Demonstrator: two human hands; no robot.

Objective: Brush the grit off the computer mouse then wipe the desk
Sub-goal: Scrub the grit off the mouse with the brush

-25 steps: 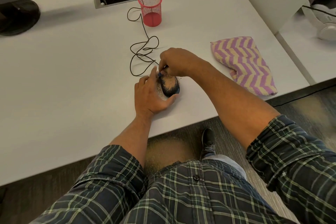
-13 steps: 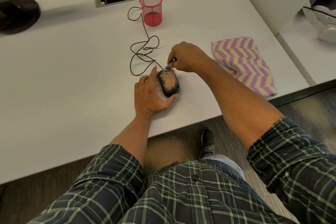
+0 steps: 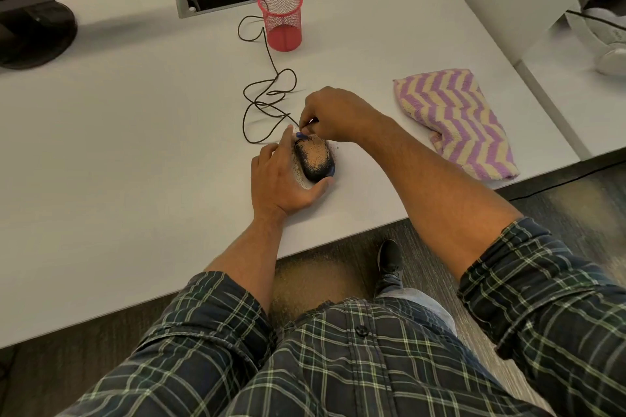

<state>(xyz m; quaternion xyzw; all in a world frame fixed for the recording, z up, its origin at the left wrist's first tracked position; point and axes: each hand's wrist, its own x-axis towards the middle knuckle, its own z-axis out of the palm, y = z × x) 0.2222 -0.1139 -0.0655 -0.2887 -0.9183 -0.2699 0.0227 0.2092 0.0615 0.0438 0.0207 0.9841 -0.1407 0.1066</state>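
Brushing step: in hand; grit is not yet cleared from the mouse, and the desk wipe is not yet begun.
Mouse [image 3: 315, 159]: dark, lying near the front edge of the desk, between the two hands; its top is coated with tan grit, thickest toward the far end.
Grit on desk: a light scatter beside the mouse on both sides, touching its base.
Brush [image 3: 301, 135]: only a small blue tip shows, at the far end of the mouse; the rest is hidden in the right hand.
Right hand [image 3: 333, 113]: fingers curled tight, pinching the brush, knuckles up, set just beyond the far end of the mouse.
Left hand [image 3: 283, 176]: fingers fairly straight along the left side of the mouse, thumb hooked round its near end; it steadies the mouse against the desk.
Next move, judged: short strokes along the top of the mouse, pushing the grit off onto the desk, with the left hand holding it firm so that it does not slide.
Cable [image 3: 267, 101]: black, looped on the desk beyond the mouse, running toward the red mesh cup [image 3: 280, 19].
Cloth [image 3: 454, 122]: purple and cream zigzag, folded, lying well apart on the right, untouched; judged to be for the wipe.
Desk [image 3: 135, 132]: white, flat.
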